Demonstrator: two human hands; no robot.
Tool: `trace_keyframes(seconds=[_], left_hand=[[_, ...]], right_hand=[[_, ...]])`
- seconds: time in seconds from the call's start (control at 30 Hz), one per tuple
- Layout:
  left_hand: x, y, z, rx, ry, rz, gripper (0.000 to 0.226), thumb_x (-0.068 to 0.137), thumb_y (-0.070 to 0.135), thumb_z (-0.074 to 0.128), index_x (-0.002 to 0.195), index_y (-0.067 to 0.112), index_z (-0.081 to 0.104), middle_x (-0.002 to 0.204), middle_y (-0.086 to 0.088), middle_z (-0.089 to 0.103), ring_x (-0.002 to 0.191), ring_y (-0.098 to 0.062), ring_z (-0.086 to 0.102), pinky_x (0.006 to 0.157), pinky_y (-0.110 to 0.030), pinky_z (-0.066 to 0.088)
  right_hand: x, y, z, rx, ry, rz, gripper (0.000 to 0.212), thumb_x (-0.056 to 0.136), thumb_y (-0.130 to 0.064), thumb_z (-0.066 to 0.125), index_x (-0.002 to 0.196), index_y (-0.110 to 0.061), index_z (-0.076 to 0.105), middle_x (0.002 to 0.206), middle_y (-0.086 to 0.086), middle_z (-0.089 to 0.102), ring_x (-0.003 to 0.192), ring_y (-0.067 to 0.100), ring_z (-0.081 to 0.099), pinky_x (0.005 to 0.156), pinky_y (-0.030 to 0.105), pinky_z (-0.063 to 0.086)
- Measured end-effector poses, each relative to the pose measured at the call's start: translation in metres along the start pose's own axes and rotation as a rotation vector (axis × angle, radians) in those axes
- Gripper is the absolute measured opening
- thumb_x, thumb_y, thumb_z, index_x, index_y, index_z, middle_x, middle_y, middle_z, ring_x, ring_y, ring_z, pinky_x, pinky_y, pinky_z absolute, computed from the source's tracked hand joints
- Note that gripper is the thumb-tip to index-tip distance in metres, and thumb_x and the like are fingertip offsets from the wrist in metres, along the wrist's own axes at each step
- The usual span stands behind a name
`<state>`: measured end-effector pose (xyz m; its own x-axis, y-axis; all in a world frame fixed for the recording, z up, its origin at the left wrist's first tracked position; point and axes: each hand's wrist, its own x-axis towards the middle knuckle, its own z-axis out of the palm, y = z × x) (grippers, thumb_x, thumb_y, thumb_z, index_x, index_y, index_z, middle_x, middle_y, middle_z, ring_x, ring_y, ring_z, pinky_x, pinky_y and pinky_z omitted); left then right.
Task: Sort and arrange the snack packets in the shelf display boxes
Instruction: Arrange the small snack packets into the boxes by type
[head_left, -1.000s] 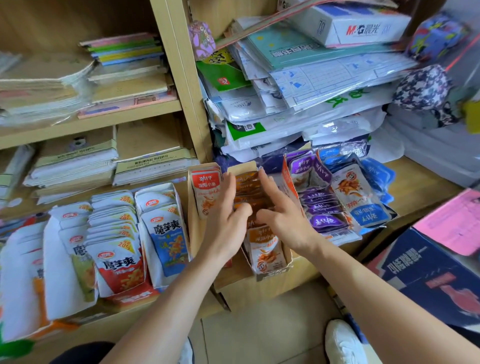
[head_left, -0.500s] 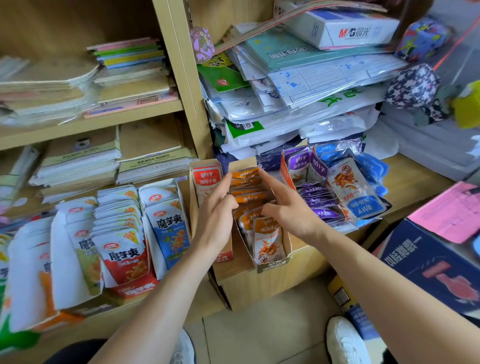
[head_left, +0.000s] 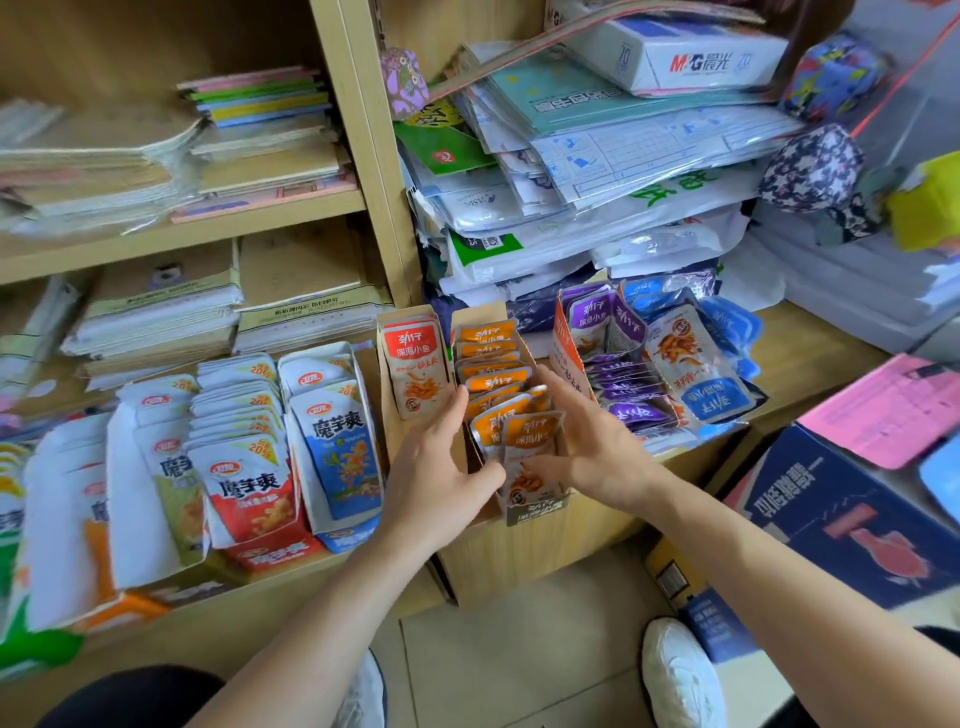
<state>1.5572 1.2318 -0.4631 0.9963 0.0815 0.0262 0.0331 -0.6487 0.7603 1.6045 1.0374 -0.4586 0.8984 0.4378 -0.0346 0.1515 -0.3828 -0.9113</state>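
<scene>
left hand (head_left: 436, 467) and right hand (head_left: 589, 441), fingers (head_left: 558, 385) pressed together, flank orange packets (head_left: 493, 382); white box (head_left: 701, 60) reads m&g.

Bright, even daylight, soft shadows, glare on plastic sleeves (head_left: 613, 171) — wide-angle bending, blurred edges.

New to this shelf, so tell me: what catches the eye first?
The left hand and right hand flank a row of orange packets standing in a cardboard box at centre. Purple packets fill the box to its right, white packets crowd the boxes at left, and stacked stationery looms above.
</scene>
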Motion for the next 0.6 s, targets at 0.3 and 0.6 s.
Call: trace_keyframes(seconds=[0.3, 0.6], left_hand=[[-0.005, -0.009, 0.010, 0.316, 0.048, 0.130, 0.091, 0.090, 0.047, 0.067, 0.161, 0.029, 0.015, 0.166, 0.011, 0.018, 0.149, -0.014, 0.015, 0.119, -0.033, 0.023], [-0.012, -0.021, 0.014, 0.575, 0.102, 0.178, 0.097, 0.079, 0.074, 0.048, 0.158, 0.022, 0.029, 0.165, 0.000, 0.026, 0.151, -0.022, 0.018, 0.121, -0.042, 0.025]], right_hand=[[-0.006, 0.019, 0.003, -0.290, -0.018, -0.051, 0.099, 0.085, -0.032, 0.079, 0.160, -0.031, 0.015, 0.164, -0.014, 0.020, 0.151, 0.001, 0.008, 0.123, 0.033, 0.020], [-0.007, 0.031, 0.004, -0.334, -0.013, -0.065, 0.101, 0.084, -0.038, 0.078, 0.159, -0.041, 0.010, 0.165, -0.014, 0.019, 0.152, 0.003, 0.006, 0.124, 0.041, 0.020]])
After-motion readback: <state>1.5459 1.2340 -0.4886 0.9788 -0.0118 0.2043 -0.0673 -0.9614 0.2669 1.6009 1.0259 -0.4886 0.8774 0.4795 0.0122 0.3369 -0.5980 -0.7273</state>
